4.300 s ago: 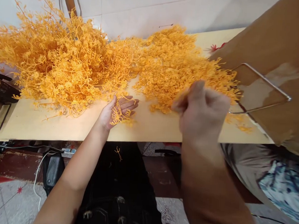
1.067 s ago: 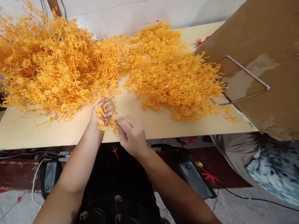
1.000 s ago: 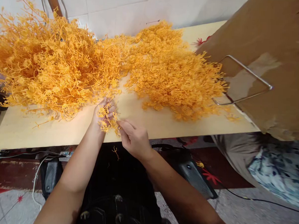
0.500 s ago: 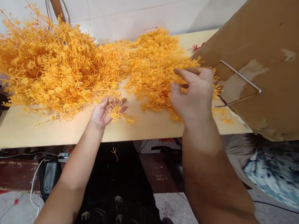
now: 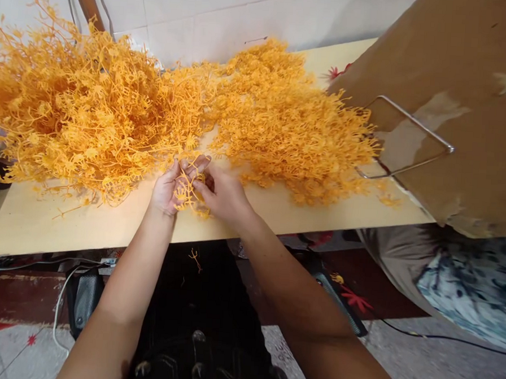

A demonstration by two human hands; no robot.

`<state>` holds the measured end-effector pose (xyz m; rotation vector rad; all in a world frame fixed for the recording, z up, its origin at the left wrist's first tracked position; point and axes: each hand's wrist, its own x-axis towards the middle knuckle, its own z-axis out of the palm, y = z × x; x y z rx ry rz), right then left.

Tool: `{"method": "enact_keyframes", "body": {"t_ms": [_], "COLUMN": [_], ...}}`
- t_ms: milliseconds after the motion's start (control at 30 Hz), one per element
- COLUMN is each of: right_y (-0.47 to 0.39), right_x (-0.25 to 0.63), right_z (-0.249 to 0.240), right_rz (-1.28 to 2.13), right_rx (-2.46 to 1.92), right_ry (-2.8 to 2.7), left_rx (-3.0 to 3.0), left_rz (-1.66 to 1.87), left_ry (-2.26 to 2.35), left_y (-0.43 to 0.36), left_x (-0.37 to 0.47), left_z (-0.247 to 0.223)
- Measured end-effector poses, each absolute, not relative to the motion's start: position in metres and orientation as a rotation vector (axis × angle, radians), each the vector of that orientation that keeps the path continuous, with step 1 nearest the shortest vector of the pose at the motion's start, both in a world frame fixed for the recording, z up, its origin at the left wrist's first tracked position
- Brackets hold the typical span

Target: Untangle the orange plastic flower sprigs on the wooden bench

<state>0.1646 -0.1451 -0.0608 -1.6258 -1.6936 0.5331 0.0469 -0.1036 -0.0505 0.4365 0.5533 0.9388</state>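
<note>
Our right hand (image 5: pixel 221 193) has come back from the right-hand pile of sprigs (image 5: pixel 294 129) to meet our left hand (image 5: pixel 166 188); both grips close on a small orange plastic sprig cluster (image 5: pixel 187 193) between them. Two large heaps remain beyond on the surface (image 5: pixel 85 226).

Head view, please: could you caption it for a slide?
Both hands, left hand and right hand, hold an orange plastic sprig between two piles.
</note>
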Motion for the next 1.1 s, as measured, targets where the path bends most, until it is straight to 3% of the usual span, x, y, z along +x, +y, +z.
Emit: {"method": "enact_keyframes", "body": {"t_ms": [367,500,700,933,1100], "right_y": [-0.175,-0.189,-0.198,-0.207,-0.228], "right_x": [0.153,0.147,0.158,0.167,0.179], "right_z": [-0.067,-0.064,-0.05,-0.063,-0.019], "right_rz": [0.282,0.338,0.465,0.614,0.293], "right_rx": [-1.518,-1.392,-1.381,-1.354,-1.062], "right_ry": [-1.839,-1.914,-1.794,-1.502,-1.142], "left_rx": [0.422,0.526,0.636,1.204,1.401], "left_rz": [1.137,1.249,1.126,0.999,1.187], "left_ry": [0.596,0.613,0.818,0.861,1.121], "left_y": [-0.099,-0.096,-0.101,-0.109,-0.096], "left_x": [0.049,0.047,0.052,0.067,0.064], "left_z": [-0.055,-0.057,-0.05,-0.065,-0.069]}}
